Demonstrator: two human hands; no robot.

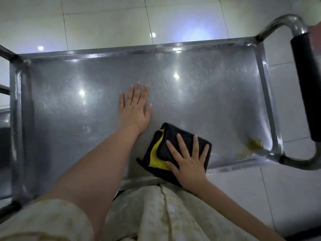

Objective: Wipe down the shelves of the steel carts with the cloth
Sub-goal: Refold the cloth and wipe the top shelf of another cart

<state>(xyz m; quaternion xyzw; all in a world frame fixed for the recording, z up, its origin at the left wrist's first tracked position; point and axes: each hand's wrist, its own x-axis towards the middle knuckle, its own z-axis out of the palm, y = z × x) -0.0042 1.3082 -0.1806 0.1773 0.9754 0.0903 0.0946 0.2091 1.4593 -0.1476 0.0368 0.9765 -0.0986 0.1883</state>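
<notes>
One steel shelf (pixel 69 110) is seen. The left hand (pixel 134 108) is laid flat on it, grip open and empty. One folded black-and-yellow cloth (pixel 156 153) is pressed at the near edge under the flat, ungripping right hand (pixel 188 162). One yellowish smear (pixel 253 143), possibly grease, is seen rightward.

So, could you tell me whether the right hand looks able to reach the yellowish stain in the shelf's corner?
Probably yes: the right hand lies flat on the cloth, and only bare shelf separates it from the stain; the left hand rests clear.
</notes>
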